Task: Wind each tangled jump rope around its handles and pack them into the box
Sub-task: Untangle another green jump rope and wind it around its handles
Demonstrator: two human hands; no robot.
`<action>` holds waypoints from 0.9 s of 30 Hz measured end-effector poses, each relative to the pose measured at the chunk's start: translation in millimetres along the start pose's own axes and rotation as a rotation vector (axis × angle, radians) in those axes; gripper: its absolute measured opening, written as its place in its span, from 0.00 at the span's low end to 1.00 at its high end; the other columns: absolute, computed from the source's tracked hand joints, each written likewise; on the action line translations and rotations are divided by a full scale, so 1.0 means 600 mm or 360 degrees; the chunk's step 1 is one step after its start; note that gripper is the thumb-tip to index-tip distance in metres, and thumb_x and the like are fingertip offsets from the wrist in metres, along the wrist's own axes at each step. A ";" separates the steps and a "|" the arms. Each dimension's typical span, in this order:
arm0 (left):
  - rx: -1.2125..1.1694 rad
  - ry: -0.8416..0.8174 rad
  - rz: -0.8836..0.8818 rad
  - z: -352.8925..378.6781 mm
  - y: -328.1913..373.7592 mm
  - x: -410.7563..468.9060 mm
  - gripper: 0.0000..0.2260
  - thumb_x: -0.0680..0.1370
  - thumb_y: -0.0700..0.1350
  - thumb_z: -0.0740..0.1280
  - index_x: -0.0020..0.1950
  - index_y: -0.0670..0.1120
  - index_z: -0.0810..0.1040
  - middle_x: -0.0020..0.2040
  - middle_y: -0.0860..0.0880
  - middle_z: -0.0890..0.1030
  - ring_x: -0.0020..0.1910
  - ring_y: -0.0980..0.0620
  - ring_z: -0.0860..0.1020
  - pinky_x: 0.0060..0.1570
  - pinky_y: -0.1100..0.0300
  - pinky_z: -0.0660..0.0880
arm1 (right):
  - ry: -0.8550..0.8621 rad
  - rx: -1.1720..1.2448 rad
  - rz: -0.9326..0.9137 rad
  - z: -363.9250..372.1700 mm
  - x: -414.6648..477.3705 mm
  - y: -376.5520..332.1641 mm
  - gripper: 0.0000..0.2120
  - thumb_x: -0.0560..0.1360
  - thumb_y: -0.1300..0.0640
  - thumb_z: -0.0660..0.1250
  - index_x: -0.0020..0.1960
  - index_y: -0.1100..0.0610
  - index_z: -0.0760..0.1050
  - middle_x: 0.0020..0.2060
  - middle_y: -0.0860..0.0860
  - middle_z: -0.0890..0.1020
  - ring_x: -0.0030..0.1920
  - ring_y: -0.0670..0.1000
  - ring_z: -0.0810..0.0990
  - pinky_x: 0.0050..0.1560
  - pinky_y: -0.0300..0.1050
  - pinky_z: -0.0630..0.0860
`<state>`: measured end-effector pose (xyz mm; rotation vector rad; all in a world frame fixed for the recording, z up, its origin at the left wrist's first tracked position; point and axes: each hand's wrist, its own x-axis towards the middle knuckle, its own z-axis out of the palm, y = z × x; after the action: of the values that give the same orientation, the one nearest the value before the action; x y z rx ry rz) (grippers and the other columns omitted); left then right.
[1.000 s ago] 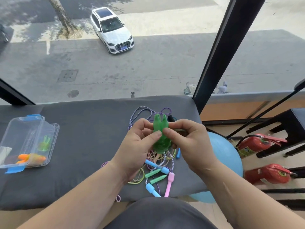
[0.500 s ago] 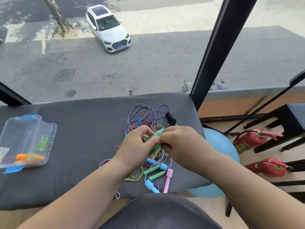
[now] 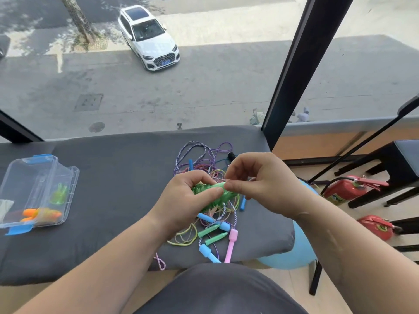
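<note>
Both hands (image 3: 188, 200) (image 3: 260, 182) grip green handles (image 3: 214, 192)

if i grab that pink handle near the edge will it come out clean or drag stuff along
Probably drags: the pink handle lies against the tangle, whose thin cords look floppy and interlooped. It looks like light plastic. Lying at the cushion edge, it could slip off if nudged.

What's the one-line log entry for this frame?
left hand: grips green jump rope | right hand: pinches its end | box: packed ropes inside | tangled ropes: on cushion under hands
</note>
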<state>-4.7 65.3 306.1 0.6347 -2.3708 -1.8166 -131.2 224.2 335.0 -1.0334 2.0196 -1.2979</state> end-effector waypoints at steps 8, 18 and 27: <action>-0.0221 0.0012 -0.0104 0.010 0.010 -0.001 0.13 0.68 0.49 0.82 0.42 0.44 0.82 0.44 0.35 0.83 0.39 0.44 0.81 0.45 0.43 0.80 | 0.0187 0.0178 0.0150 0.008 -0.011 0.007 0.06 0.70 0.61 0.78 0.43 0.56 0.81 0.34 0.52 0.84 0.35 0.53 0.83 0.37 0.49 0.83; -0.0416 0.0016 -0.0204 0.016 0.015 -0.001 0.13 0.65 0.46 0.80 0.41 0.43 0.79 0.39 0.41 0.81 0.39 0.44 0.79 0.42 0.51 0.78 | 0.0186 0.0799 0.0519 0.006 -0.017 0.004 0.06 0.72 0.68 0.75 0.43 0.63 0.78 0.36 0.59 0.83 0.39 0.59 0.86 0.45 0.57 0.84; -0.0413 0.0022 -0.0155 0.004 0.019 -0.002 0.12 0.65 0.44 0.81 0.40 0.44 0.80 0.42 0.37 0.82 0.39 0.44 0.82 0.42 0.52 0.81 | 0.0079 0.0957 0.0474 0.004 -0.016 0.002 0.05 0.72 0.69 0.73 0.43 0.62 0.79 0.39 0.60 0.82 0.43 0.59 0.85 0.45 0.50 0.84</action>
<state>-7.1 70.1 316.5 0.7371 -2.0774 -2.1044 -124.3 230.9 333.4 -0.4096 1.5729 -1.6207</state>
